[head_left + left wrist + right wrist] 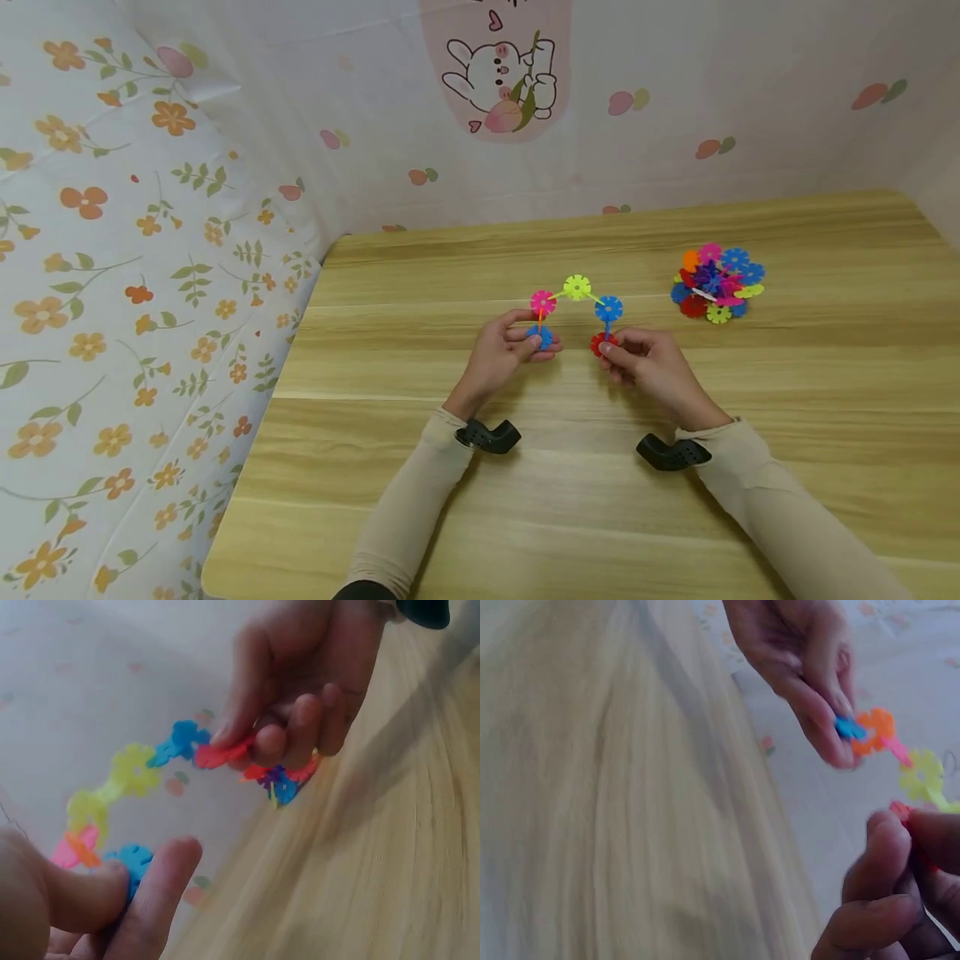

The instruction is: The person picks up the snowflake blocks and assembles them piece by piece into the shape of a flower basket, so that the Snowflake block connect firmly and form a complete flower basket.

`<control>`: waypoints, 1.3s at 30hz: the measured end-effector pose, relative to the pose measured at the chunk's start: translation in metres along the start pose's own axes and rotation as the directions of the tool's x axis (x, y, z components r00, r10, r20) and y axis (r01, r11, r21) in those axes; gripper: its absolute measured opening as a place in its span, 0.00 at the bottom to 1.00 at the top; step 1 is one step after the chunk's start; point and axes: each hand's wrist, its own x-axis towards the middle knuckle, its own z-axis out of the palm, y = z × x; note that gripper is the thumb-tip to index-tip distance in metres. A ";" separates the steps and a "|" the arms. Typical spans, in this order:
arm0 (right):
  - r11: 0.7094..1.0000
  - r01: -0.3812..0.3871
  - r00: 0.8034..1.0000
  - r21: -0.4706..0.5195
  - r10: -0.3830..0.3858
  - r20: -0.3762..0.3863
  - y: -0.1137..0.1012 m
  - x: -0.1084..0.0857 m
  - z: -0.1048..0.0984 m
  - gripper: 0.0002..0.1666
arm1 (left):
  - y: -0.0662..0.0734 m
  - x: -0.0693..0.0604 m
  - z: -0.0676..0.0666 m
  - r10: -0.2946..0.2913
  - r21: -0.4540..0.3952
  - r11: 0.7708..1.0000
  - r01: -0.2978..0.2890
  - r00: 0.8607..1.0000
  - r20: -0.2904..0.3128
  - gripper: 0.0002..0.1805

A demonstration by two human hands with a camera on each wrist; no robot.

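Both hands hold up one arched chain of notched plastic snowflake discs, linked edge to edge. My left hand (pixel 501 346) pinches the blue disc (pixel 542 337) at one end between thumb and fingers. At the other end, the red disc (pixel 602 344) is pinched by my right hand (pixel 651 367). Between them run an orange disc (pixel 876 730), a pink disc (pixel 543 302), a yellow-green disc (pixel 577 287) and another blue disc (pixel 609 308), with more yellow-green and blue links seen edge-on. In the left wrist view the red disc (pixel 221 754) is partly hidden by fingers.
A pile of loose, mixed-colour snowflake discs (pixel 718 283) lies on the wooden table (pixel 420 358), beyond the right hand. Patterned white cloth (pixel 360 100) hangs behind the table and along its left side. Black wrist devices (pixel 489 436) sit on both sleeves.
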 end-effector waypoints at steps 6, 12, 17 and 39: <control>0.999 -0.024 1.000 -0.045 0.024 0.017 0.000 0.009 -0.003 0.19 | 0.000 0.003 -0.001 0.000 -0.039 0.999 -0.003 0.998 -0.070 0.21; 0.978 -0.115 0.989 -0.176 0.129 0.073 0.002 0.032 -0.015 0.20 | -0.002 0.008 -0.010 -0.065 0.106 0.991 0.086 0.980 -0.186 0.09; 0.923 -0.101 0.967 -0.371 0.179 0.183 0.002 0.055 -0.024 0.18 | -0.006 0.022 -0.013 -0.039 0.323 0.938 0.127 0.963 -0.267 0.07; 0.874 -0.052 0.994 -0.483 0.093 0.062 -0.020 0.069 -0.038 0.26 | 0.018 0.060 -0.019 0.098 0.850 0.448 0.277 0.930 -0.354 0.21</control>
